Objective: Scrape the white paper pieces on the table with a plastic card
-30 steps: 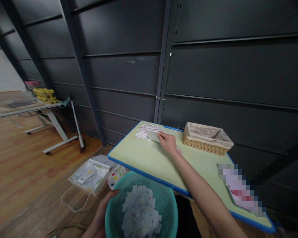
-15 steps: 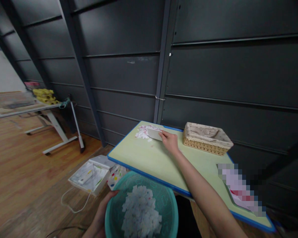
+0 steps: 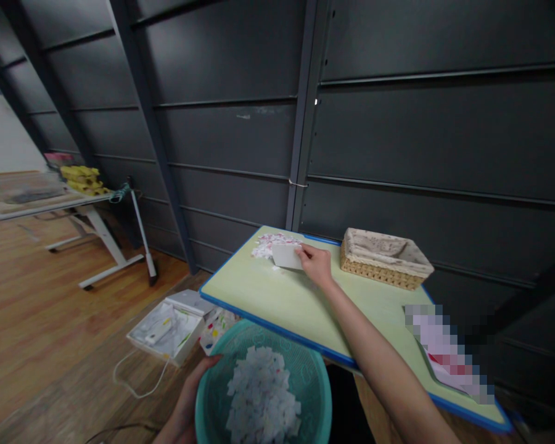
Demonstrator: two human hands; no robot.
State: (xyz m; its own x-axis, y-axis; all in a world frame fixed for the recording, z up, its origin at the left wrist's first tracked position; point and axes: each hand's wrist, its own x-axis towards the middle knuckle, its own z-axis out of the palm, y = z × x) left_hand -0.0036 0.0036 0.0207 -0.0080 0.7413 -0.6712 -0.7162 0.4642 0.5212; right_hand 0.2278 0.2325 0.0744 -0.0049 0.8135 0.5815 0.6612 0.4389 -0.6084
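My right hand (image 3: 315, 262) pinches the edge of a flat white card (image 3: 287, 256) held over the pale yellow tabletop (image 3: 254, 290). Just behind the card lies a heap of white and pink paper scraps (image 3: 271, 240), partly hidden by it. With my left hand (image 3: 202, 376) I grip the rim of a round green plastic basket (image 3: 322, 394); the thumb rests over the rim and the other fingers are mostly hidden. Inside that basket is a pile of small white paper pieces (image 3: 261, 388). It sits below the table's near blue edge.
A lined wicker basket (image 3: 382, 280) stands at the table's back right, and a blurred-out flat item (image 3: 448, 357) lies at the right. On the floor to the left are an open white box (image 3: 166, 327) and a cord. Dark wall panels (image 3: 231, 135) rise behind.
The card has tilted more upright, showing more of its white face, and shifted slightly toward me. My left hand and the green basket stay where they were.
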